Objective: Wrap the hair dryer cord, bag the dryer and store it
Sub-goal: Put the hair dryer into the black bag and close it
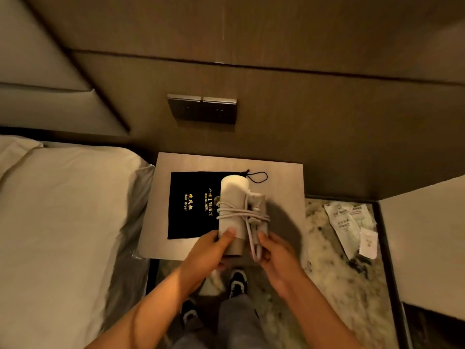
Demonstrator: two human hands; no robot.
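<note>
A cream hair dryer is held above the bedside table, its folded handle on the right. Its pale cord is wound several times around the barrel and handle. My left hand grips the near end of the barrel, thumb on top. My right hand holds the cord's loose end and plug beside the handle. Under the dryer a flat black drawstring bag with gold lettering lies on the table, its cord loop at the far right corner.
A bed with a pale pillow fills the left. A switch panel sits on the wooden wall behind the table. Crumpled packets lie on the marble floor to the right, beside a pale cabinet.
</note>
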